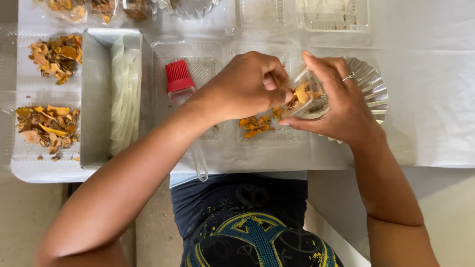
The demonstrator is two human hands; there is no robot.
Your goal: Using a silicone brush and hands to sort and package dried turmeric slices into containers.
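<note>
My right hand grips a small clear plastic cup tilted on its side, with orange-brown dried pieces inside. My left hand is at the cup's mouth, fingers pinched on the pieces there. Below the cup a small heap of the same orange pieces lies on a clear plastic tray. A fluted foil cup shows behind my right hand, partly hidden.
A red silicone brush with a clear handle lies left of my left arm. A metal loaf tin holds a stack of pale liners. Two heaps of dried pieces sit at far left. Clear containers line the back edge.
</note>
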